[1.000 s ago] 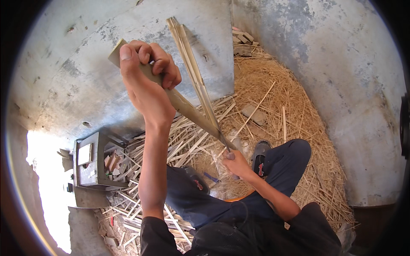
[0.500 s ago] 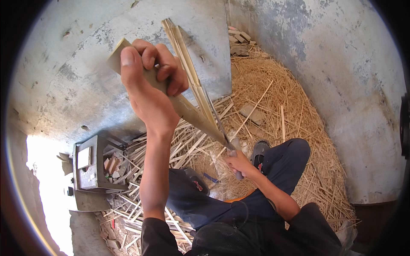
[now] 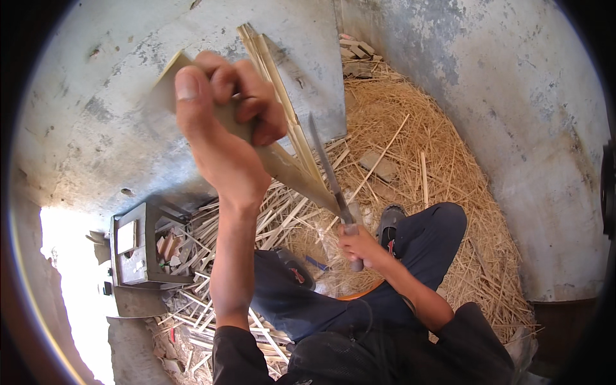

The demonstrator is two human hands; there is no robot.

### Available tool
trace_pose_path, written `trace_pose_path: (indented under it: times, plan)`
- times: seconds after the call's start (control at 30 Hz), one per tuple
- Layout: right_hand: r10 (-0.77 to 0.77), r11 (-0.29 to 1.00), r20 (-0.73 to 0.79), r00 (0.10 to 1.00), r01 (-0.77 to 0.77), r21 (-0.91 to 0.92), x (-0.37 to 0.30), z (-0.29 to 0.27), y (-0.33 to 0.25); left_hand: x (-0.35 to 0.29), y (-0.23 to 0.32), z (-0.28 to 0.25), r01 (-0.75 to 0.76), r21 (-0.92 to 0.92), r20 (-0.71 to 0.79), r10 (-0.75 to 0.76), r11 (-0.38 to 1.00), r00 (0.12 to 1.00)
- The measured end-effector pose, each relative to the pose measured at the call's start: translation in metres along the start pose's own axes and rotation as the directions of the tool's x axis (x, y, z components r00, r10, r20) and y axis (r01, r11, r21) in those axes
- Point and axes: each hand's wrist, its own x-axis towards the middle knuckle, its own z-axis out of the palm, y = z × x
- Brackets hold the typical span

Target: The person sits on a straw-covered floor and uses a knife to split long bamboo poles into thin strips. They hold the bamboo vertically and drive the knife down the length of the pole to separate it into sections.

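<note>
A: Since the earlier frame the right hand (image 3: 360, 247) is swinging the knife (image 3: 328, 167) away; a gap is opening between it and the pale strips (image 3: 261, 48).
B: Grips?
A: Both closed. Left hand (image 3: 224, 144) is gripping the slat (image 3: 292, 173) near its top, blurring slightly. Right is gripping the knife's handle.
B: Slat?
A: Running ten to four o'clock, lying between ten and eleven from the right hand. Left is nearer, holding it. Low end is sitting just beside the knife; can't tell if they're touching.
B: Knife angle?
A: Pointing eleven, nearly matching the strips. Can't tell if those are joining the slat.
B: Surface, room?
A: From centre: shavings (image 3: 449, 256) are spreading two to four, loose sticks (image 3: 274, 215) are lying toward seven, a box (image 3: 133, 266) is standing at eight, bricks (image 3: 358, 50) are stacking up at one. Grey wall (image 3: 147, 96) is filling ten.
</note>
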Motion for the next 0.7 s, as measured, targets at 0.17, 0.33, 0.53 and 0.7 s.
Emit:
trace_pose_path:
  times: [0.17,0.33,0.53,0.7]
  plan:
    - [-0.058,0.895,-0.070,0.996,0.020,-0.445,-0.002,0.026,-0.029,0.003,0.001,-0.008,0.002,0.027,-0.027,-0.002,1.000,1.000]
    - [-0.330,0.754,0.098,0.939,0.325,-0.571,-0.026,0.073,-0.062,-0.006,0.004,0.005,-0.036,0.143,-0.067,0.046,0.989,0.997]
    - [0.052,0.718,-0.310,0.949,-0.251,-0.649,0.012,-0.064,0.038,0.001,0.003,-0.008,-0.031,0.127,-0.123,0.046,0.991,0.991]
    - [0.006,0.830,-0.249,0.969,-0.143,-0.538,0.000,-0.044,0.024,-0.004,0.002,0.007,0.050,0.017,0.002,-0.050,0.999,0.999]
